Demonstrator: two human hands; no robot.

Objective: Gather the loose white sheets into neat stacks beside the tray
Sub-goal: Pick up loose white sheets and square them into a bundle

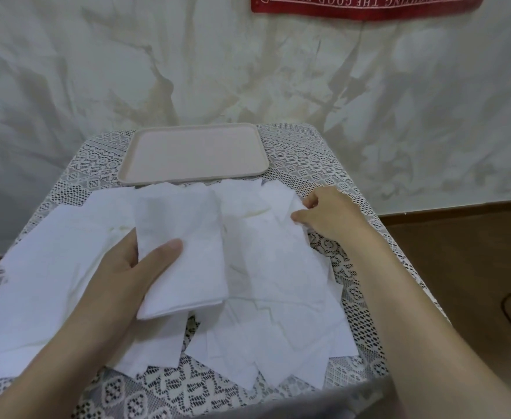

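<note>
A creased white backdrop [248,71] is hanging across the whole far side, behind the table. A table under a lace cloth [351,300] is filling the middle of my view, and a strip of brown floor [472,261] is showing to its right.

The loose white sheets [278,276] are lying scattered and overlapping over most of the cloth, from its left edge nearly to its right, on the near side of the tray. None of them is sitting squared into a stack on the cloth. The pale tray [193,152] is resting flat at the far end of the table, and the farthest sheets are touching its near rim.

A red banner [369,7] is hanging at the top right, cut off by the frame. Its white letters are running upside down, and I am making out "THE GOOD FIGHT"; the rest is too blurred to read.

My left hand [121,276] is gripping a bundle [184,252] of sheets held above the scatter, with my thumb [169,249] pressing on top and my fingers hidden underneath. My right hand [329,213] is pinching the edge of a far sheet [278,198] between thumb and forefinger, the other fingers curling in.
</note>
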